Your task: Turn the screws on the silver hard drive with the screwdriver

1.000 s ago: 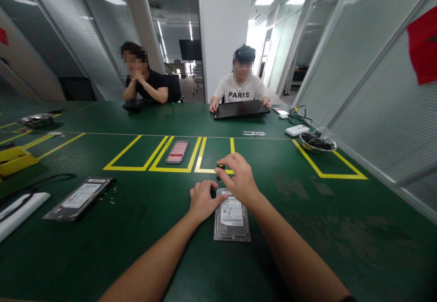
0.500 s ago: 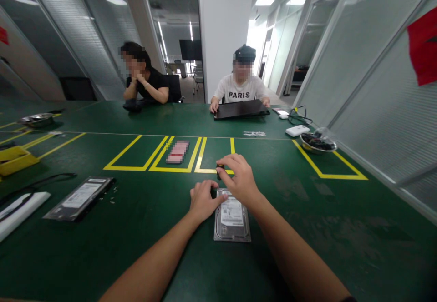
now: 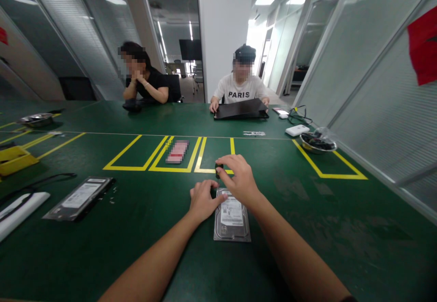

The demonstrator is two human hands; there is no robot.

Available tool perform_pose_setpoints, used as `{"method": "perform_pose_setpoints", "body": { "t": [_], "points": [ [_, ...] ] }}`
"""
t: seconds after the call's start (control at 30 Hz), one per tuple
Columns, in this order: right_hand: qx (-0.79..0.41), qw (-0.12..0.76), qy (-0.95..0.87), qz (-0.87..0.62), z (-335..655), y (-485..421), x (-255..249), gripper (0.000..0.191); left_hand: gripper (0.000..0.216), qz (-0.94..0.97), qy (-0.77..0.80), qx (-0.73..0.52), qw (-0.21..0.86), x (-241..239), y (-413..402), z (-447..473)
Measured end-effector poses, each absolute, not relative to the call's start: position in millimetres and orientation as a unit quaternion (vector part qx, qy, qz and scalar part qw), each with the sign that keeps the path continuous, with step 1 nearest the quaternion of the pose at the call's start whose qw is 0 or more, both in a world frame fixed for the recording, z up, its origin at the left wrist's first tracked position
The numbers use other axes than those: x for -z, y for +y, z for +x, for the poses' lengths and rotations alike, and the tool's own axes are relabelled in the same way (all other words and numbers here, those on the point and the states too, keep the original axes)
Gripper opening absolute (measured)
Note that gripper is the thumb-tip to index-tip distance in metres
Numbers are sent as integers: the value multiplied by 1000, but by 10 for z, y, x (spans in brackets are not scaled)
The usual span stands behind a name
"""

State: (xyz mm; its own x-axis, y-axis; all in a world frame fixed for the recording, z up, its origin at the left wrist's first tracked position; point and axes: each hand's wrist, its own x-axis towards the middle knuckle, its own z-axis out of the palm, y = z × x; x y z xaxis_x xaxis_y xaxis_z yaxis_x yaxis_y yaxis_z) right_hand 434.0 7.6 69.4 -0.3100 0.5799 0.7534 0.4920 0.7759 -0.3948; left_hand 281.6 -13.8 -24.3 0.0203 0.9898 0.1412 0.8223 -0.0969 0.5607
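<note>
A silver hard drive with a white label lies flat on the green table in front of me. My left hand rests on its far left corner, fingers pressing down. Above the drive's far end, my right hand grips the dark handle of a small screwdriver, held upright; its tip is hidden behind my fingers.
A second drive in a bag lies at left beside loose screws, a white bar and a yellow tray. Yellow tape boxes mark the middle. A metal bowl sits at right. Two people sit across; one holds a black tray.
My hands stay nearly still; the right hand has turned slightly on the screwdriver handle. The person opposite has tilted the black tray a little.
</note>
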Motion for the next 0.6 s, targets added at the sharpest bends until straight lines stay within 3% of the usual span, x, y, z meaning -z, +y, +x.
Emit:
{"method": "perform_pose_setpoints", "body": {
  "t": [0.13,0.43,0.6],
  "points": [
    [-46,486,-813,-318,4335,76,-684,20,35,697,652,-249,164,236,-141,2818],
    [-50,489,-796,-355,4325,88,-665,12,36,697,647,-261,164,267,-143,2809],
    [-42,490,-807,-327,4326,72,-676,20,36,693,654,-256,161,257,-138,2812]
  ]
}}
